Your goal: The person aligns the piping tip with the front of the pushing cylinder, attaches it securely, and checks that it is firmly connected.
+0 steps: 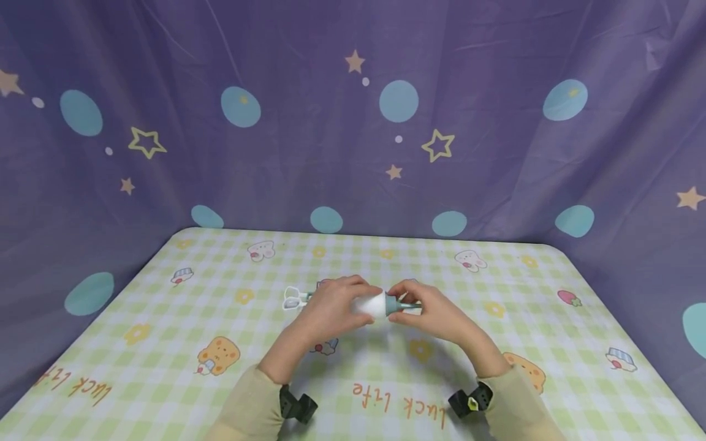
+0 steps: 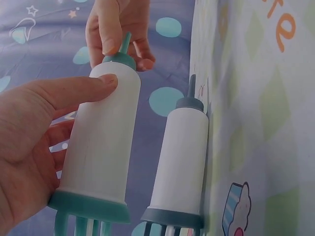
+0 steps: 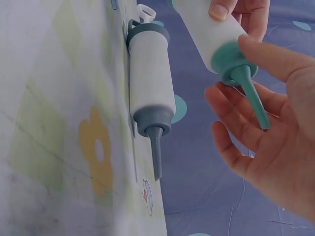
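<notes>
My left hand (image 1: 333,309) grips the white barrel of a large plastic syringe (image 2: 101,142) with green ends, its thumb lying along the barrel. At the other end, my right hand (image 3: 280,103) pinches the green nozzle cap (image 3: 231,61) between thumb and fingers. The slim green nozzle (image 3: 253,98) points out past the fingers. A second syringe (image 2: 179,160), white with grey-blue ends, lies on the table close by in both wrist views. White handle loops (image 1: 292,298) show left of my left hand in the head view.
A green-and-white checked cloth (image 1: 165,331) printed with cartoons covers the table. Behind it hangs a purple curtain (image 1: 309,153) with stars and blue dots. Each forearm wears a black wrist camera (image 1: 298,405).
</notes>
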### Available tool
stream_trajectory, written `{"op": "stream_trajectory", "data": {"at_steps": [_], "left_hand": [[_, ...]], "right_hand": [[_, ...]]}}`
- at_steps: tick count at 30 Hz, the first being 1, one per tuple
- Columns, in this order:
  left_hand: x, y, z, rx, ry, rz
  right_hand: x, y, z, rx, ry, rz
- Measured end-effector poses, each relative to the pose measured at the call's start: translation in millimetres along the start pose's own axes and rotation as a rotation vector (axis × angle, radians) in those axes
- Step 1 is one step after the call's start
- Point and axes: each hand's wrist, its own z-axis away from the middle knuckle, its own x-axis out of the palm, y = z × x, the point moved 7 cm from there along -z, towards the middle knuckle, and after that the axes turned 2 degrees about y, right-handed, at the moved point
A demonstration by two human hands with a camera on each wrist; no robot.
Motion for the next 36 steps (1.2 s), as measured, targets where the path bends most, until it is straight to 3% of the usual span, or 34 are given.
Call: {"op": "stream_trajectory", "data": {"at_steps": [10,17,26,36], "left_hand": [[3.2,-0.8,0.3,0.005,-0.013,0.022],[5.5,0.3,-0.7,0.039,0.003,-0.065],[8.9,-1.1,-2.2,0.036,-0.024,-0.135],[21.9,-5.0,-2.5,0.021,-0.07,-0.039]], "right_hand": [[-1.4,-3.5,0.4,-0.049,0.047,0.046],[5.2,-3.4,-0.7,-0.053,0.021,0.119],[13.7,4.4,-2.5,-0.006,-0.015,0.052],[12.4,9.4,-1.6,0.047,-0.061,0.101]]}}
